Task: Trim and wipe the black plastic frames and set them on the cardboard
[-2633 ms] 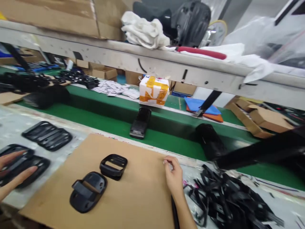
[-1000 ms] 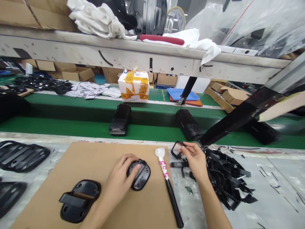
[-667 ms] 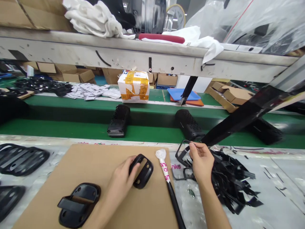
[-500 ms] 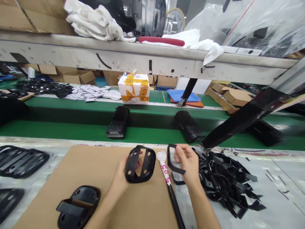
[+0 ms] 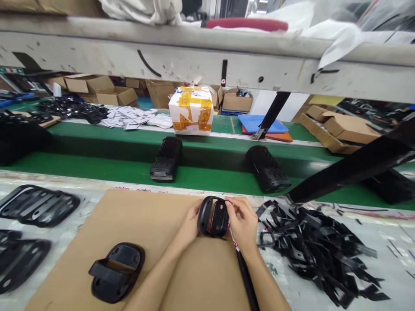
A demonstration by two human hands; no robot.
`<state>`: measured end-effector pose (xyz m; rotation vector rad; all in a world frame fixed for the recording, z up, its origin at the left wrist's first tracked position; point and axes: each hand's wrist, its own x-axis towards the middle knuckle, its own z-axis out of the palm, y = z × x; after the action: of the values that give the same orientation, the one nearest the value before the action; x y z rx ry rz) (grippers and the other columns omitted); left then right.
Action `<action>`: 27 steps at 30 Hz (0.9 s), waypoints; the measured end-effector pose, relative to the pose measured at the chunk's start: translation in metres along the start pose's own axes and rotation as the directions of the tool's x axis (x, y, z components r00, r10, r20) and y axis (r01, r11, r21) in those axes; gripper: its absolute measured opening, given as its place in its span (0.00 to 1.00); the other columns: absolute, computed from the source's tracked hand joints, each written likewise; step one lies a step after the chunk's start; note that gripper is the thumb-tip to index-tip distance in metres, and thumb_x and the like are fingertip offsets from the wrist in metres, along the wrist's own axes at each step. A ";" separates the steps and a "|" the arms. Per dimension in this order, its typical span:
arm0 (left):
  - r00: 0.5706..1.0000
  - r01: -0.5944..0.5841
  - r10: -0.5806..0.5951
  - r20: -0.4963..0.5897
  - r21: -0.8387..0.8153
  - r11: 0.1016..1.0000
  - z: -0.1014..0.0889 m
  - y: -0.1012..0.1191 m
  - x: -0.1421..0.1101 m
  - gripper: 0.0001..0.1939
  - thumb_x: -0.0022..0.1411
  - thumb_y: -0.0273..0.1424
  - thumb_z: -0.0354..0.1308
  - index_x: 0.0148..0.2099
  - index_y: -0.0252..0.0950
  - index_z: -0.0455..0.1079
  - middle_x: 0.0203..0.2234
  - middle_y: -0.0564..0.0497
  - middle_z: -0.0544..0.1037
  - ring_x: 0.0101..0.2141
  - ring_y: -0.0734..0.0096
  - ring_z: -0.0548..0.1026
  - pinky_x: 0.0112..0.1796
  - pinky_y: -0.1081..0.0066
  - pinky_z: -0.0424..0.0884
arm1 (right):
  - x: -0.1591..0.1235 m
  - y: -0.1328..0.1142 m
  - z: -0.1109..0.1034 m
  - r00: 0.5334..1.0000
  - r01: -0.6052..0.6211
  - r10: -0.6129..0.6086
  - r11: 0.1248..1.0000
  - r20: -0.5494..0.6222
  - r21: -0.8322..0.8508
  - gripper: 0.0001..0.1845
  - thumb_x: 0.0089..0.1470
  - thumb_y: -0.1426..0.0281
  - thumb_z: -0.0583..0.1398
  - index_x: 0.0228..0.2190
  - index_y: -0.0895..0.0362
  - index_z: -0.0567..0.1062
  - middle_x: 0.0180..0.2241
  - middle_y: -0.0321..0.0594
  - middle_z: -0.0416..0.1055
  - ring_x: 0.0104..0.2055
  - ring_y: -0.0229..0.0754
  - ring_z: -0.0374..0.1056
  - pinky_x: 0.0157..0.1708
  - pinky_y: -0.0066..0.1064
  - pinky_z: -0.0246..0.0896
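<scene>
My left hand (image 5: 190,222) grips the left side of a black oval plastic plate (image 5: 204,216) with holes and a central slot, held above the cardboard. At the plate's right edge, my right hand (image 5: 242,220) is closed, its thumb and fingers pinching a thin black strip (image 5: 223,236) against the plate; most of the strip is hidden. Beneath my right hand lies a black-handled tool (image 5: 247,276) with a white wrapped end. A second black plate (image 5: 117,272), with a raised flap across it, rests on the cardboard sheet (image 5: 191,280) at the lower left.
A tangled heap of black strips (image 5: 319,255) lies on the right. Several black plates (image 5: 40,206) are laid out on the left. Beyond the bench, black perforated housings (image 5: 167,160) sit on the green conveyor (image 5: 207,177). A slanted black post (image 5: 343,166) stands right; a shelf beam (image 5: 191,56) crosses above.
My right hand has brought the curved black strip left to the plate, and the two now meet. The plate has turned a little in my left hand. The camera view has shifted.
</scene>
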<state>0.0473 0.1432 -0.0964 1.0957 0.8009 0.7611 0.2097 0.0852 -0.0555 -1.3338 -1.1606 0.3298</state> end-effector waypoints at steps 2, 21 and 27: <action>1.000 0.013 -0.013 -0.011 -0.042 0.999 0.004 0.002 -0.003 0.29 0.61 0.49 0.65 0.57 0.35 0.74 0.41 0.44 0.84 0.36 0.59 0.82 0.34 0.68 0.75 | -0.005 0.001 0.000 1.000 0.015 -0.015 0.999 -0.015 -0.034 0.09 0.67 0.69 0.63 0.43 0.51 0.85 0.38 0.42 0.78 0.37 0.45 0.74 0.34 0.34 0.71; 1.000 -0.002 0.000 -0.030 -0.073 0.997 0.011 0.019 -0.010 0.26 0.64 0.48 0.65 0.56 0.37 0.68 0.37 0.47 0.82 0.32 0.63 0.80 0.34 0.67 0.75 | -0.007 0.016 0.000 0.980 0.182 -0.169 0.975 0.105 -0.126 0.18 0.69 0.77 0.61 0.53 0.49 0.83 0.41 0.41 0.79 0.41 0.42 0.77 0.41 0.31 0.74; 0.970 -0.168 0.194 -0.150 0.167 0.972 0.008 0.016 -0.010 0.20 0.69 0.42 0.60 0.58 0.37 0.68 0.40 0.48 0.80 0.41 0.59 0.79 0.48 0.63 0.74 | -0.011 0.016 0.005 0.984 0.162 -0.152 0.981 0.093 -0.106 0.13 0.68 0.75 0.62 0.49 0.51 0.84 0.41 0.40 0.80 0.39 0.42 0.77 0.39 0.32 0.74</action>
<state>0.0474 0.1353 -0.0777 1.2675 0.9199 0.9671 0.2068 0.0842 -0.0751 -1.3267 -1.3639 0.2094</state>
